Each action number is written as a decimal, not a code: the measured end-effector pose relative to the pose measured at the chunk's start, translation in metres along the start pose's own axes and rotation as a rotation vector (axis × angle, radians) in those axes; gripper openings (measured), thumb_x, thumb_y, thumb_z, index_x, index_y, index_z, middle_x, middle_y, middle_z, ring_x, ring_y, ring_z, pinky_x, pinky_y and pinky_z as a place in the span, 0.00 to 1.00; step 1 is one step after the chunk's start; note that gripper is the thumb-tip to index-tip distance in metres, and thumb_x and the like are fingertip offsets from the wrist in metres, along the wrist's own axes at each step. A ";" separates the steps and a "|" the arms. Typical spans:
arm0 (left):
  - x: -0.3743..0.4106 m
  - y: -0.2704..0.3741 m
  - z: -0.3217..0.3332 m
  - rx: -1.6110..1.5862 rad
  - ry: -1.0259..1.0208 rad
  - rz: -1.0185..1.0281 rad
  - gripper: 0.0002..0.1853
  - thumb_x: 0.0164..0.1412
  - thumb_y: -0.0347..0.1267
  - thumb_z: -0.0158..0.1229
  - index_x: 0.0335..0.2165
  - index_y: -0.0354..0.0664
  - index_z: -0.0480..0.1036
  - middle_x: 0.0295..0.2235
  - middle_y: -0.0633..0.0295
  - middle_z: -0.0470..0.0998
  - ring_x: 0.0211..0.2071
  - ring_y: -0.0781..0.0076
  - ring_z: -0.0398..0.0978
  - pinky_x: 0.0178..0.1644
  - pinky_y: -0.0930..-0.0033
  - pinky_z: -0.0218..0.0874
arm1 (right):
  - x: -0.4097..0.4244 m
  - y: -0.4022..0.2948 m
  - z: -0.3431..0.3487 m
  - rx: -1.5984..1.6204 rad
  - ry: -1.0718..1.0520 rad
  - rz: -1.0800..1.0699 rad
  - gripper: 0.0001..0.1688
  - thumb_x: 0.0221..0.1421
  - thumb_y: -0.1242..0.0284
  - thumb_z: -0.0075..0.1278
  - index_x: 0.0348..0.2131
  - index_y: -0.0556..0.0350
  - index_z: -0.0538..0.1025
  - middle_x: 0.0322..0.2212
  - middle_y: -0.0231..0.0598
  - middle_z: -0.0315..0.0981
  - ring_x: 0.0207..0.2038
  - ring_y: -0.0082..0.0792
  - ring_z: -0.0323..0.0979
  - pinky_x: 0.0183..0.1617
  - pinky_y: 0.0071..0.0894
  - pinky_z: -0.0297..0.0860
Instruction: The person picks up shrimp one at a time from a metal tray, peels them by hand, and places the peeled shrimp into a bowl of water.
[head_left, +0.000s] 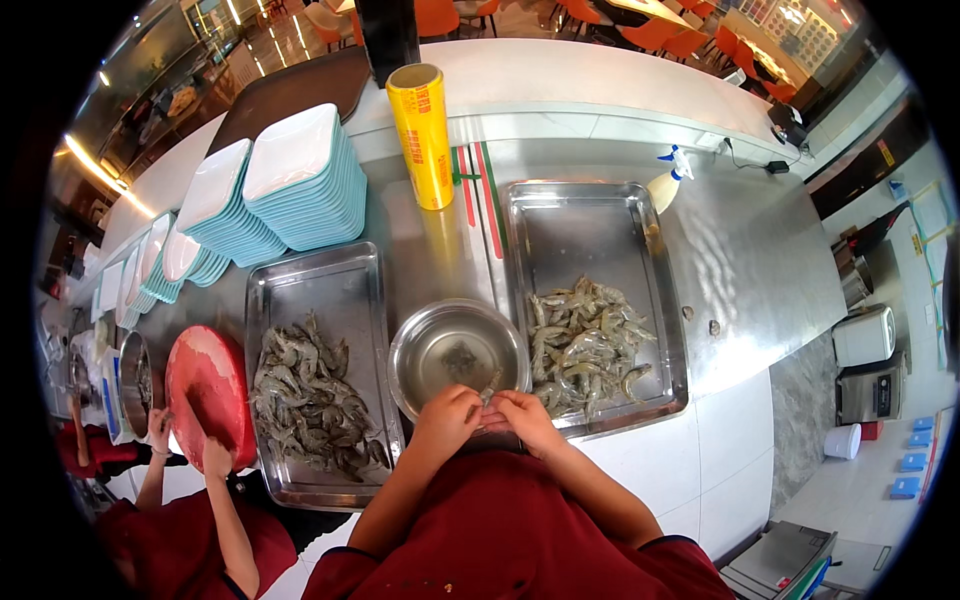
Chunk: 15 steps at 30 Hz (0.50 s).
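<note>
A raw shrimp (491, 385) is pinched between my left hand (450, 420) and my right hand (525, 420), over the near rim of a round steel bowl (405, 337). Dark bits lie at the bottom of that bowl. To its right, a metal tray (577, 225) holds a pile of pale raw shrimp (589, 349). Left of the bowl, another metal tray (322, 281) carries a heap of darker raw shrimp (311, 397). My fingertips partly hide the shrimp I hold.
At left a co-worker's hands (217, 457) work at a round red board (225, 367). Stacked square dishes (307, 187), a yellow roll (424, 142) and a spray bottle (666, 184) stand along the back of the steel counter (757, 247). Another person is at far left.
</note>
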<state>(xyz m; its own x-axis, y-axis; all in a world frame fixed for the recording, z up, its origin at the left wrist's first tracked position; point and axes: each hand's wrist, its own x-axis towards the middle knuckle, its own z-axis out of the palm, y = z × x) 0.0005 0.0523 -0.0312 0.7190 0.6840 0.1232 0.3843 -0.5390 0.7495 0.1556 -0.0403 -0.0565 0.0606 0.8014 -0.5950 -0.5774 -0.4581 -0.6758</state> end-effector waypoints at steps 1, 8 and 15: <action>0.000 0.000 0.000 -0.017 -0.004 -0.018 0.06 0.49 0.26 0.63 0.29 0.40 0.75 0.31 0.59 0.76 0.34 0.57 0.76 0.37 0.62 0.69 | 0.000 0.001 0.000 0.001 0.002 0.001 0.13 0.65 0.71 0.43 0.42 0.64 0.73 0.35 0.42 0.77 0.37 0.31 0.78 0.43 0.27 0.75; -0.006 0.001 -0.007 -0.408 -0.144 -0.153 0.07 0.50 0.21 0.62 0.30 0.37 0.73 0.37 0.57 0.72 0.36 0.63 0.76 0.39 0.67 0.73 | 0.004 0.007 -0.006 -0.097 0.022 0.045 0.16 0.64 0.63 0.47 0.41 0.59 0.74 0.30 0.37 0.75 0.32 0.26 0.76 0.38 0.24 0.74; -0.014 -0.009 -0.004 -0.660 -0.247 -0.198 0.07 0.56 0.21 0.59 0.35 0.36 0.73 0.42 0.59 0.71 0.42 0.70 0.73 0.44 0.69 0.72 | 0.005 0.003 -0.004 0.008 0.062 0.158 0.19 0.61 0.58 0.51 0.39 0.55 0.75 0.27 0.34 0.73 0.27 0.26 0.74 0.32 0.26 0.72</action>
<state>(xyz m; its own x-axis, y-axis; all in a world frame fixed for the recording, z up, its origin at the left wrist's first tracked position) -0.0153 0.0498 -0.0373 0.8121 0.5648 -0.1469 0.1478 0.0446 0.9880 0.1576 -0.0394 -0.0629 0.0183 0.6944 -0.7193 -0.5903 -0.5732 -0.5684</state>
